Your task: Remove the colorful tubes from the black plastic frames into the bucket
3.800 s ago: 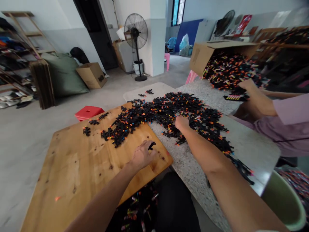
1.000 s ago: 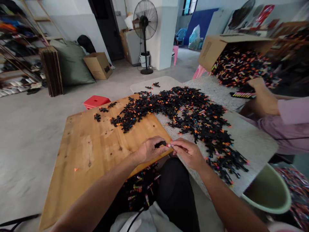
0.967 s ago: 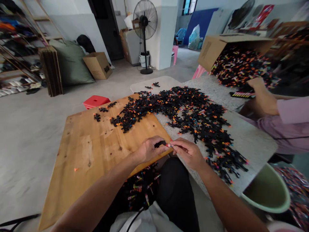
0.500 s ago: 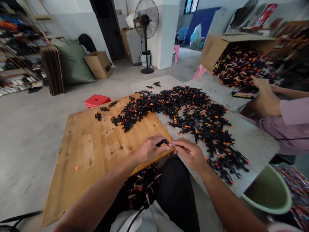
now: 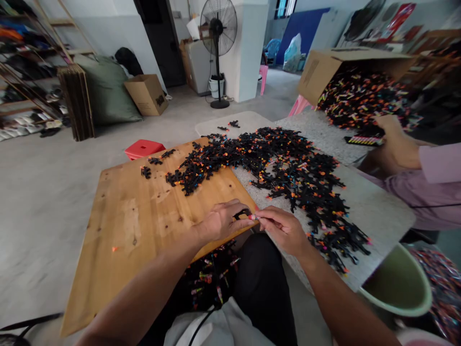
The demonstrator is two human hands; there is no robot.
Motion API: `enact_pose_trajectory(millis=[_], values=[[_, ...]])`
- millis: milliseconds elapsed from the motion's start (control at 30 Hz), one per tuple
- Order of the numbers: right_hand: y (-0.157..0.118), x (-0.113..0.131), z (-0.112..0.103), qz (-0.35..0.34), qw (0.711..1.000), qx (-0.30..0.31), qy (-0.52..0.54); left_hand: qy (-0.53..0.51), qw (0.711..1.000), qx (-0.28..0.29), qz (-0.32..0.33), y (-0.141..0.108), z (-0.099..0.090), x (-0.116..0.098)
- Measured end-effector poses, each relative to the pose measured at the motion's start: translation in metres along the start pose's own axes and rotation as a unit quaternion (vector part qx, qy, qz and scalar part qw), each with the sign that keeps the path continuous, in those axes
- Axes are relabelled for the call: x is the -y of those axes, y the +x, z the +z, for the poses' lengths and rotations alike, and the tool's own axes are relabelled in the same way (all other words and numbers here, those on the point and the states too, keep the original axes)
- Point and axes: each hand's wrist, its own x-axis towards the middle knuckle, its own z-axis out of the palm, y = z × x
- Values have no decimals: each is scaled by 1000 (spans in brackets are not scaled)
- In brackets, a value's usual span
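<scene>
My left hand (image 5: 224, 220) is closed round a small black toy gun (image 5: 242, 213) above the near right edge of the wooden board. My right hand (image 5: 284, 228) pinches a small red-and-white piece (image 5: 253, 217) at the end of that toy; whether it is joined to it I cannot tell. Beyond both hands spreads a pile of black toy guns (image 5: 252, 149) with orange, blue and yellow bits, across the wooden board (image 5: 118, 211) and the grey speckled table (image 5: 382, 206). More toys with bright labels (image 5: 209, 278) lie below the board's edge, by my legs.
At the right, a co-worker's hand (image 5: 391, 127) reaches toward a tipped cardboard box (image 5: 317, 79) spilling coloured toys. A green tub (image 5: 399, 283) stands beside the table. Behind the board are a red stool (image 5: 144, 148) and a standing fan (image 5: 216, 53). A tiny orange piece (image 5: 115, 249) lies on the board.
Hardly anything differs. Both my hands stay together at the same spot, with the red-and-white piece showing slightly more. The view has shifted very slightly.
</scene>
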Motion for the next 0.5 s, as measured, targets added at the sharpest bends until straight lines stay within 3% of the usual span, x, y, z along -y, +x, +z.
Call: enact_pose_trajectory(millis=[500], values=[[-4,-2,-1,21,999,4,28,10,1000,10,7,0,0,-2]])
